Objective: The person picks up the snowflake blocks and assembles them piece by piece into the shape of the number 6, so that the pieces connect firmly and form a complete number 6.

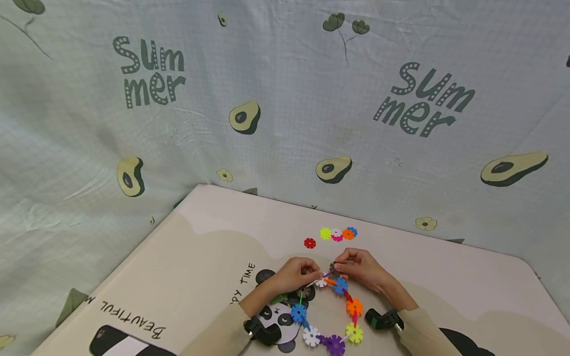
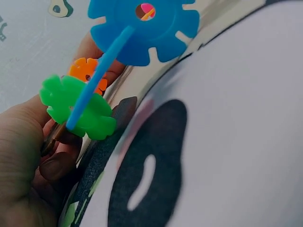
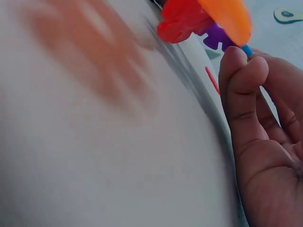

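Interlocking plastic snowflake discs form a large, many-coloured ring on the table, with a blue disc (image 1: pixel 299 313), an orange disc (image 1: pixel 355 307) and a purple disc (image 1: pixel 335 345) among them. At the ring's far side my left hand (image 1: pixel 297 275) pinches the chain beside a thin edge-on purple disc. In the left wrist view, a green disc (image 2: pixel 78 106) and a blue disc (image 2: pixel 116 33) stand close to its fingers. My right hand (image 1: pixel 364 269) pinches a dark brown disc (image 1: pixel 335 270) against the purple one; whether the two are slotted together cannot be told. The right wrist view hides that disc behind the fingertips.
Beyond the hands lie a loose red disc (image 1: pixel 309 243) and a small cluster with a yellow disc (image 1: pixel 325 233) and an orange disc (image 1: pixel 348 234). The table (image 1: pixel 213 217) has a printed panda cover. A patterned curtain (image 1: pixel 285 74) hangs behind it.
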